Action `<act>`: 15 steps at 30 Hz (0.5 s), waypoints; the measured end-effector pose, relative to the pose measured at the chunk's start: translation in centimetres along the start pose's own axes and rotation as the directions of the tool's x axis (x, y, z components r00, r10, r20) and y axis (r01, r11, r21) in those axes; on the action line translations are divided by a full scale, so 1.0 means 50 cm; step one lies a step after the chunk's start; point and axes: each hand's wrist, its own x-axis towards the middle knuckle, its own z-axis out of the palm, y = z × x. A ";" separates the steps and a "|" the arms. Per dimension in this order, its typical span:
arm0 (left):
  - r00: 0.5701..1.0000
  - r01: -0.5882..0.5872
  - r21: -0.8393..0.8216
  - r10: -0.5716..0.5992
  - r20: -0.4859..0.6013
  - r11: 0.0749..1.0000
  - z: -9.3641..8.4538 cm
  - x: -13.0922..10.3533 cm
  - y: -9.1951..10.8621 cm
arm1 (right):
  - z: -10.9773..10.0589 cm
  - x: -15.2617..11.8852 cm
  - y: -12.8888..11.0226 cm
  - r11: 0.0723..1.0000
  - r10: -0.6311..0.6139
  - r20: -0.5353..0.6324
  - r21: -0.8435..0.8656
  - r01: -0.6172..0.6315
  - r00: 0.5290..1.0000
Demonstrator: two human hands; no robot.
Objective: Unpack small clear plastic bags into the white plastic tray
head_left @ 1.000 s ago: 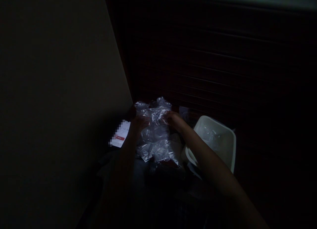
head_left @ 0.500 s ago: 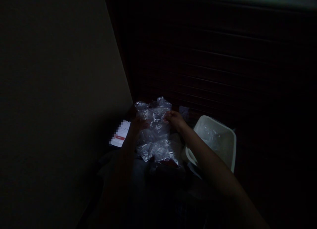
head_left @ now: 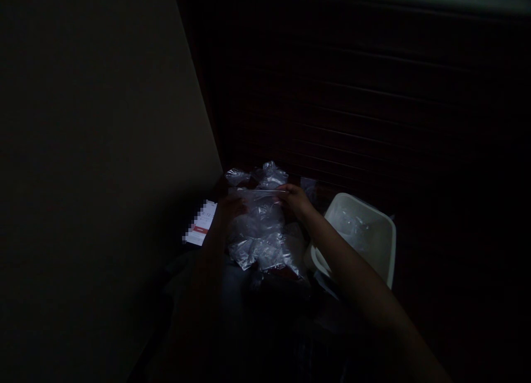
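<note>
A clear plastic bag (head_left: 262, 202) is stretched between my two hands, its upper edge pulled into a straight line. My left hand (head_left: 233, 206), dim in the shadow, is closed on the bag's left side. At the right end of that edge, my right hand (head_left: 293, 197) pinches the bag between thumb and fingers. Beneath and around it lies a pile of crumpled clear plastic bags (head_left: 265, 250), with more of them just beyond my hands. Whether the held bag contains anything cannot be made out in the dark.
A white plastic bin (head_left: 392, 245) with clear plastic inside stands on the right, partly behind my right forearm. On the left lies a lit phone (head_left: 201, 225). A pale wall (head_left: 103, 123) rises at the left, and dark slatted panelling (head_left: 352, 95) runs across the back.
The bag between my hands went from crumpled to drawn taut, its upper edge now straight. My hands stayed in nearly the same place.
</note>
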 end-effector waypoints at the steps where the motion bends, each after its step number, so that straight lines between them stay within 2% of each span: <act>1: 1.000 -0.013 -0.005 0.013 0.014 1.000 0.000 -0.002 0.001 | 0.000 0.000 0.000 1.000 -0.011 -0.005 -0.002 0.011 1.000; 7: 0.987 -0.102 -0.047 0.107 0.118 0.994 -0.002 -0.019 0.008 | -0.001 0.004 0.001 1.000 -0.010 -0.010 0.010 0.010 1.000; 11: 0.986 -0.131 0.002 0.130 0.104 0.991 -0.001 -0.037 0.024 | 0.000 0.001 -0.005 1.000 0.025 0.034 0.017 -0.026 0.999; 15: 0.975 -0.221 0.100 0.216 0.060 0.970 0.003 -0.051 0.040 | 0.002 -0.002 -0.009 0.999 0.021 0.057 0.030 -0.022 0.998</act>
